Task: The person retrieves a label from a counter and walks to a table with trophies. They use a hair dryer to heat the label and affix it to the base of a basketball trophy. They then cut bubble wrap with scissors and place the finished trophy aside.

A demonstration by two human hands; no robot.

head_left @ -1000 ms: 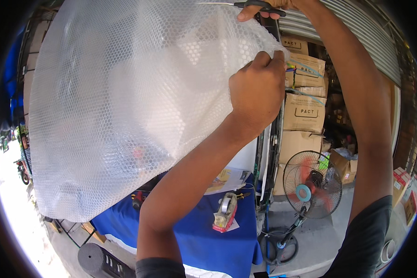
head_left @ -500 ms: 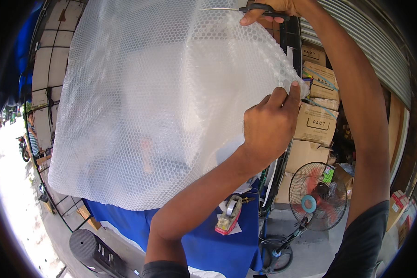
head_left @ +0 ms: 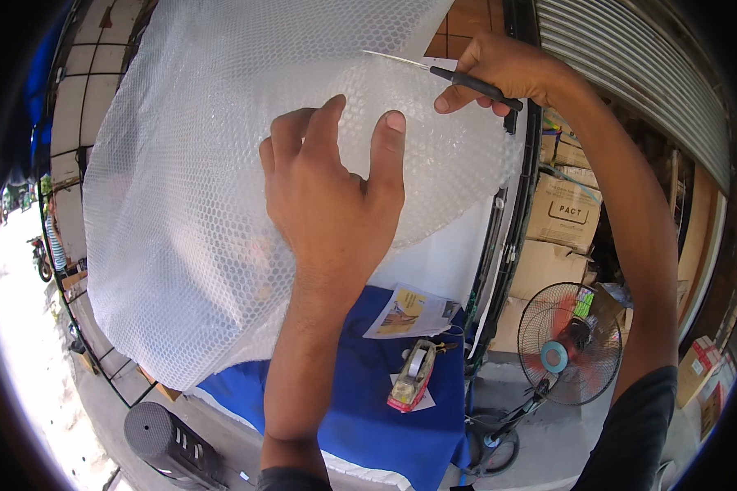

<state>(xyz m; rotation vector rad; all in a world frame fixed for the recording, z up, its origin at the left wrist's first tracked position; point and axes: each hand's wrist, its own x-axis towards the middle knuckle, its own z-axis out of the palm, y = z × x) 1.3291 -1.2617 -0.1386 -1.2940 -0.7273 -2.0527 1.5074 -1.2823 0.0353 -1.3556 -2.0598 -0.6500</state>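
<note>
A big sheet of clear bubble wrap (head_left: pixel 180 188) spreads over the table, its surface wavy and folded toward the right. My left hand (head_left: pixel 332 184) is over the middle of the sheet, thumb and fingers apart and nothing held. Whether it presses on the wrap I cannot tell. At the upper right, my right hand (head_left: pixel 508 74) grips the black handles of a pair of scissors (head_left: pixel 475 84). Their thin metal blades point left over the wrap, looking closed or nearly so.
Blue cloth (head_left: pixel 368 434) covers the table's near part. On it lie a tape dispenser (head_left: pixel 412 376) and a printed sheet (head_left: pixel 409 313). A standing fan (head_left: pixel 569 344) and stacked cardboard boxes (head_left: pixel 561 213) are at right; a black speaker (head_left: pixel 168 442) stands at lower left.
My left hand has left the wrap's right edge, moved left and opened. My right hand has come nearer with the scissors. The wrap's right part has shifted left, uncovering the printed sheet.
</note>
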